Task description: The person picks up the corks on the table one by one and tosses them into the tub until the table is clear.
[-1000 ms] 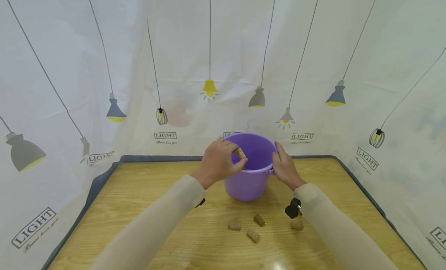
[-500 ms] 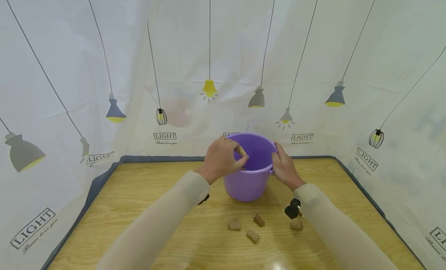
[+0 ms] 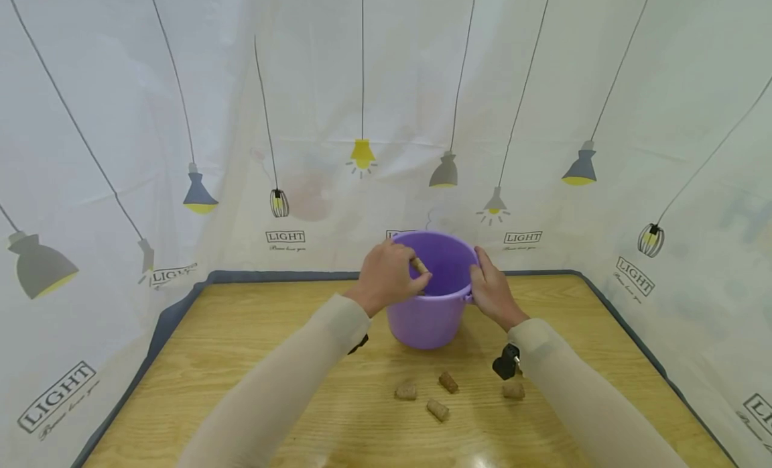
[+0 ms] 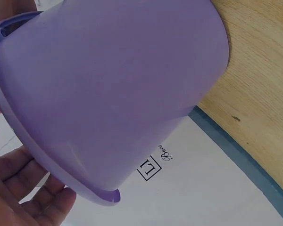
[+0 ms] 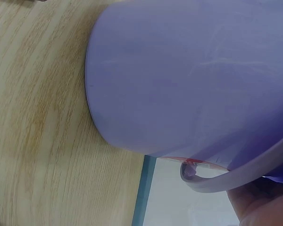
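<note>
A purple bucket (image 3: pixel 429 324) stands upright on the wooden table, filling most of both wrist views. My left hand (image 3: pixel 388 272) pinches a cork (image 3: pixel 419 265) between thumb and fingers, over the bucket's left rim. In the left wrist view that cork is hidden, while the curled fingers (image 4: pixel 49 200) show beyond the rim. At the bucket's right side, by the handle joint, my right hand (image 3: pixel 496 290) grips the rim, thumb up along it. In the right wrist view, part of that hand (image 5: pixel 269 205) appears under the bucket's handle (image 5: pixel 226 181).
Several loose corks lie on the table before the bucket: a pale cork (image 3: pixel 406 390), a darker cork (image 3: pixel 448 382), a cork (image 3: pixel 437 410) nearer me and another cork (image 3: pixel 514 390) by the right forearm. A white lamp-printed cloth (image 3: pixel 326 206) walls the table (image 3: pixel 253 361) behind and at the sides.
My left hand has shifted a little to the right, carrying the cork slightly further over the bucket. The right hand, the bucket and the loose corks keep their places.
</note>
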A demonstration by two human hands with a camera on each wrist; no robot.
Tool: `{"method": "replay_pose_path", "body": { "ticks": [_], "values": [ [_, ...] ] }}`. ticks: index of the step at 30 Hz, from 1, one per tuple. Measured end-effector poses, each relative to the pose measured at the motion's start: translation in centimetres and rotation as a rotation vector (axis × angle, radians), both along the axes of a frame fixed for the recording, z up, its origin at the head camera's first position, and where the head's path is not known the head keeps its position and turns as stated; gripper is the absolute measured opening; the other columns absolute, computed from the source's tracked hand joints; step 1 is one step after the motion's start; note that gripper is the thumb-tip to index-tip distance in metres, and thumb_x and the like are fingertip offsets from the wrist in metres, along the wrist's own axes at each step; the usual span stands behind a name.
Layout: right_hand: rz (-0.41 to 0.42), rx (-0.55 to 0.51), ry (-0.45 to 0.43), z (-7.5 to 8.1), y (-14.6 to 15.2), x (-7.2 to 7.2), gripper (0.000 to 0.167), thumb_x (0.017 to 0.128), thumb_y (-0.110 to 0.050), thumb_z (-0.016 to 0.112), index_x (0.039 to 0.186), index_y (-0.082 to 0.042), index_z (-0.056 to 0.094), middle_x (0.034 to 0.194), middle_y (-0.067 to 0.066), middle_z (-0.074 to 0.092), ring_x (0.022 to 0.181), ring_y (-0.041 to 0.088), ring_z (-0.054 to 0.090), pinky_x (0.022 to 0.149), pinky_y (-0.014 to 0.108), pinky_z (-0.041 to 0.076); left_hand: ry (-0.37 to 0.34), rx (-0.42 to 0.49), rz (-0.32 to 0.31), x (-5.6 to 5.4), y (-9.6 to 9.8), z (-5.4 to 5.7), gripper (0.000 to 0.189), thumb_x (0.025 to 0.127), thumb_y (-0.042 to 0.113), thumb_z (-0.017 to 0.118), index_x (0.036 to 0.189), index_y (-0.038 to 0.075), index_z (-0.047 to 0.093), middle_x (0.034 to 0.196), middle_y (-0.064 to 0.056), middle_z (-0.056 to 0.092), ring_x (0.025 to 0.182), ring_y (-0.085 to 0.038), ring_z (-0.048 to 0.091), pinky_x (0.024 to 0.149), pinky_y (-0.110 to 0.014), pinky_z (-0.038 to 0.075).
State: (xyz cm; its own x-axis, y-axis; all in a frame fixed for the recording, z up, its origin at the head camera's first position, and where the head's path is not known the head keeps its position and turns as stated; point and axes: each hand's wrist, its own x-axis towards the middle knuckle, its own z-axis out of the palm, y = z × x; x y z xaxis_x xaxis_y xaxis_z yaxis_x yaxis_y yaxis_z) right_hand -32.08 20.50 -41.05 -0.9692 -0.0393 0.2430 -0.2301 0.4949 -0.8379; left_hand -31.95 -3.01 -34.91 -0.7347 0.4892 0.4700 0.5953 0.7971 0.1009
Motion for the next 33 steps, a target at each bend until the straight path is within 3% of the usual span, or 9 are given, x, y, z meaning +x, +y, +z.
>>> {"method": "replay_pose_path", "body": {
  "ticks": [8,16,21,33],
  "values": [
    [0.007,-0.017,-0.001,0.0,-0.1,0.0,0.059,0.11,-0.025,0.03,0.165,-0.008,0.017,0.106,0.028,0.061,0.066,0.014,0.061,0.057,0.029,0.056,0.016,-0.067,0.04,0.2,0.0,0.0,0.053,0.087,0.054,0.074,0.109,0.006,0.077,0.101,-0.007,0.077,0.101,-0.028,0.069,0.084,-0.039,0.06],
    [-0.002,-0.005,0.005,-0.1,-0.1,-0.1,0.059,0.11,-0.027,0.03,0.165,-0.009,0.018,0.103,0.024,0.061,0.066,0.016,0.061,0.057,0.03,0.055,0.017,-0.03,0.023,0.6,-0.5,0.0,0.05,0.089,0.05,0.073,0.112,0.006,0.076,0.105,-0.007,0.076,0.103,-0.026,0.068,0.086,-0.038,0.059],
    [-0.006,0.002,0.011,-0.1,-0.1,-0.1,0.059,0.11,-0.027,0.03,0.165,-0.009,0.019,0.11,0.023,0.061,0.069,0.017,0.061,0.059,0.031,0.055,0.036,-0.025,0.017,0.8,-0.8,0.0,0.049,0.09,0.049,0.073,0.113,0.006,0.076,0.105,-0.006,0.076,0.105,-0.026,0.068,0.088,-0.037,0.059],
    [0.001,0.012,0.016,-0.1,0.0,-0.1,0.059,0.11,-0.026,0.03,0.164,-0.007,0.017,0.121,0.029,0.059,0.072,0.019,0.06,0.061,0.032,0.054,0.117,0.01,-0.007,1.2,-1.8,0.3,0.046,0.087,0.047,0.076,0.109,0.007,0.077,0.103,-0.006,0.077,0.094,-0.025,0.067,0.078,-0.035,0.059]
  ]
}}
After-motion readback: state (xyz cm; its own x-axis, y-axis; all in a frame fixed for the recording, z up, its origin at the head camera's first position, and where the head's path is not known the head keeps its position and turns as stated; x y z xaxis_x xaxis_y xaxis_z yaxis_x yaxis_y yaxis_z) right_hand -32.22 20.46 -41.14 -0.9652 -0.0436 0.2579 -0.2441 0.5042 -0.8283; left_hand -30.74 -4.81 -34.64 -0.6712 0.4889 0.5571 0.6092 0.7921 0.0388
